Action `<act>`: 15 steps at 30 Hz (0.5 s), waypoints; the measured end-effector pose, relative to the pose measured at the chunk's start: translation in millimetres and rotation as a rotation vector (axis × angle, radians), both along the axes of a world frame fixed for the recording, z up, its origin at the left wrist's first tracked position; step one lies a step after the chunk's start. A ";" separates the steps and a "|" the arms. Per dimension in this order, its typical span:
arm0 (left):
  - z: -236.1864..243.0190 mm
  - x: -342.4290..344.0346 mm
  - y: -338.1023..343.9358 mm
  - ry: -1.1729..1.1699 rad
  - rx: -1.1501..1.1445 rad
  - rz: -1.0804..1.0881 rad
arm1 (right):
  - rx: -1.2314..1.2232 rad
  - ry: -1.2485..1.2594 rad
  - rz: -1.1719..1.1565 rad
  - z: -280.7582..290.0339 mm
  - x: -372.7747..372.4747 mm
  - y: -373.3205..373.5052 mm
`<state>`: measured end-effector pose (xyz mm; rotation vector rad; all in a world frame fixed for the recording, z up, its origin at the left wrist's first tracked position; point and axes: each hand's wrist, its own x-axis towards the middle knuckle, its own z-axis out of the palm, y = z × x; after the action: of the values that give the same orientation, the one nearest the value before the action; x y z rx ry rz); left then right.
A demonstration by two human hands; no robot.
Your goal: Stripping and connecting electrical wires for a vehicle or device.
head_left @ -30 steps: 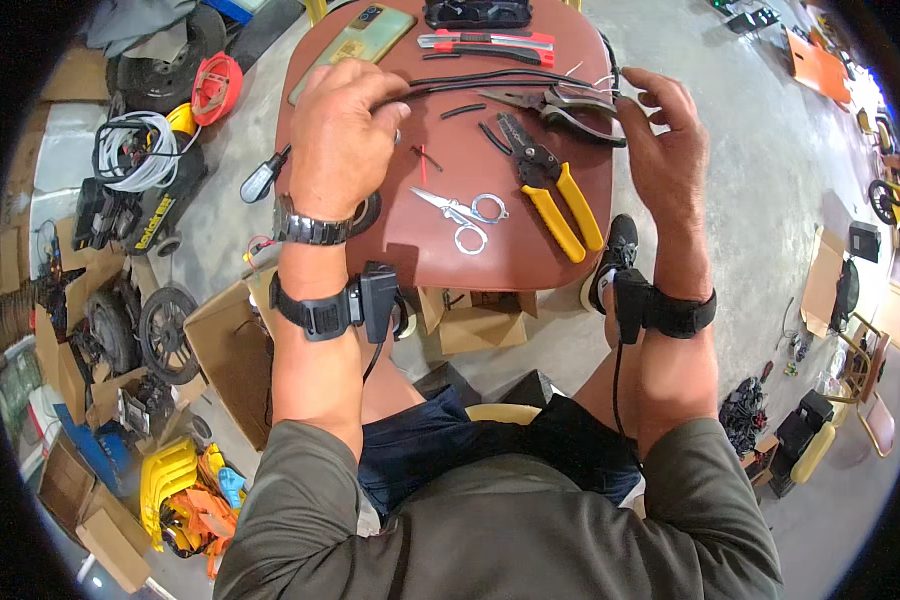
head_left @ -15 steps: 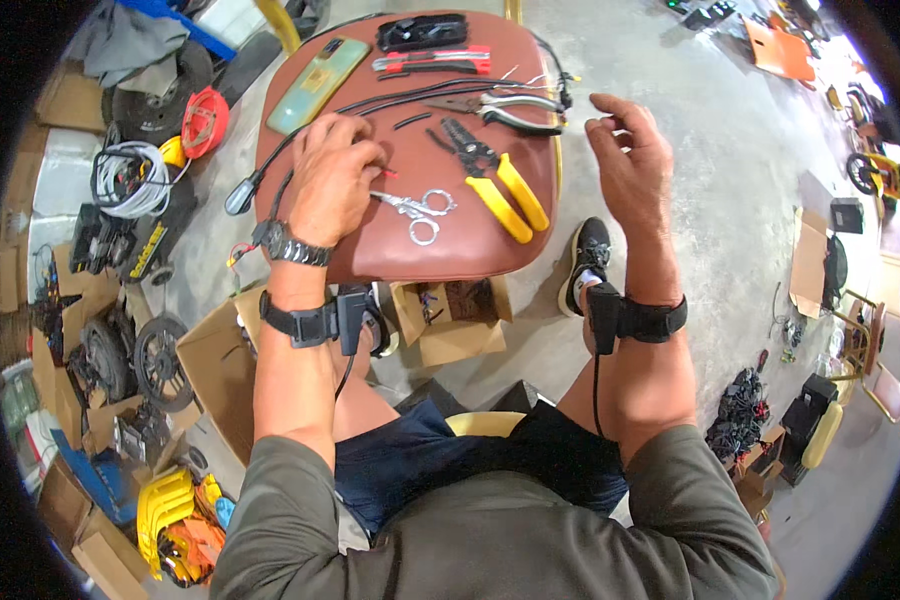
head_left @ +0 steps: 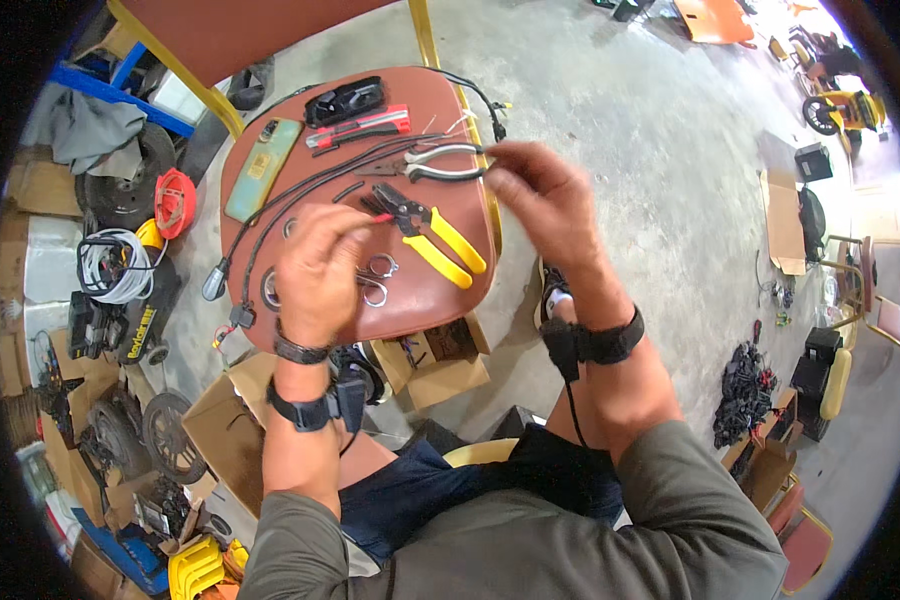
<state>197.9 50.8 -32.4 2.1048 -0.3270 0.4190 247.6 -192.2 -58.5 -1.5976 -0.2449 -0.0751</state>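
My left hand (head_left: 320, 262) hovers over the red-brown chair seat (head_left: 440, 300), just above the scissors (head_left: 378, 282). Its fingertips pinch a short thin red piece (head_left: 382, 217). My right hand (head_left: 548, 195) reaches in from the right, its thumb and fingers closed at the handle ends of the grey-handled pliers (head_left: 438, 160). Between the hands lie the yellow-handled pliers (head_left: 440, 243). Black cables (head_left: 290, 195) run across the seat to its left edge.
On the far part of the seat lie a red utility knife (head_left: 360, 128), a black case (head_left: 345, 100) and a phone in a green cover (head_left: 262, 168). An open cardboard box (head_left: 440, 355) sits under the seat. Cable coils, wheels and tools crowd the floor at left.
My left hand came down from the black cables to the scissors area. My right hand moved left and closed its spread fingers at the grey-handled pliers.
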 end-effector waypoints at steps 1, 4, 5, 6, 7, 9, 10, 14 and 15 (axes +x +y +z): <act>-2.2 -2.2 -5.7 0.028 -0.059 -0.036 | 0.011 0.019 0.131 8.4 -7.5 7.8; -5.3 -4.7 -22.2 0.042 -0.153 -0.110 | -0.031 0.038 0.351 8.6 -20.9 27.3; -10.7 -4.8 -23.8 0.065 -0.210 -0.108 | -0.074 0.050 0.368 11.9 -24.0 33.3; -13.0 -5.6 -23.8 0.063 -0.209 -0.104 | -0.021 0.127 0.350 12.6 -25.0 37.3; -15.0 -6.3 -23.4 0.175 -0.262 -0.079 | -0.020 0.126 0.354 12.2 -22.2 38.0; -19.3 -5.9 -22.9 0.291 -0.314 -0.048 | -0.041 0.097 0.347 11.2 -18.0 40.1; -21.4 -5.9 -23.5 0.325 -0.398 -0.040 | -0.038 0.100 0.353 12.1 -17.0 41.3; -14.0 -5.4 -26.6 0.415 -0.556 -0.036 | -0.035 0.185 0.297 14.2 -11.4 41.8; -15.6 -4.6 -25.3 0.410 -0.554 -0.030 | -0.010 0.237 0.283 13.8 -9.8 42.6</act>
<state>193.3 25.5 -48.0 1.5869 0.0050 0.0399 237.8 -149.6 -44.8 -1.5515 -0.2832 0.3324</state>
